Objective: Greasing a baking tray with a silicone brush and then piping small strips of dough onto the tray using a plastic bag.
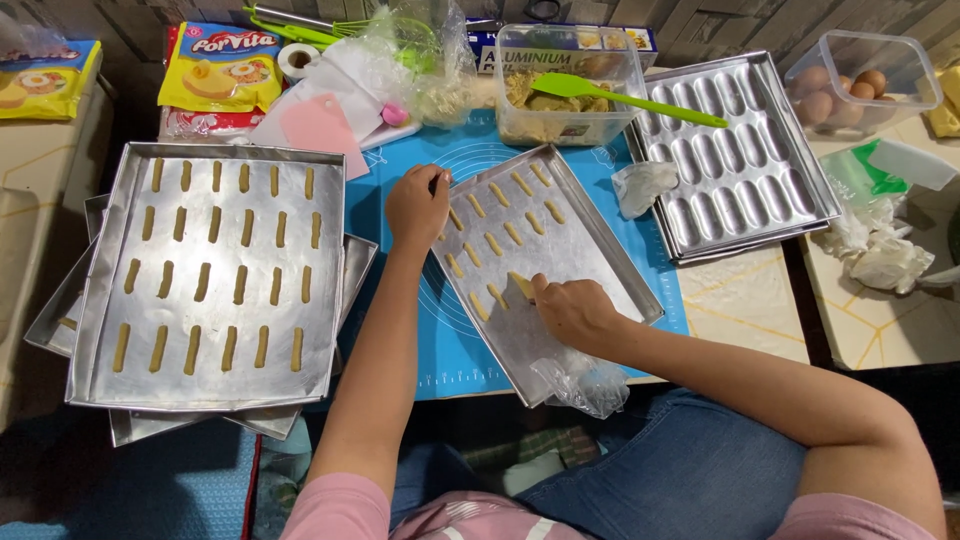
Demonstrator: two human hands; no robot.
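At centre frame, the tray (590,262) edge is gripped by the left hand (418,205); a dough stick (521,285) is pinched by the right hand (572,310); bare tray lies lower right; yellow packets (220,67) upper left.

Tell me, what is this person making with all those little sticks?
A person is laying small dough sticks in rows on a metal tray. Their right hand sets one stick down, while the left hand rests at the tray's corner. A bigger tray beside it is already filled.

The person wore a pink short-sleeved top (345,505) with a white marking at the chest. Blue denim trousers (660,470) covered the legs. Both arms were bare below the sleeves, without rings or watch visible.
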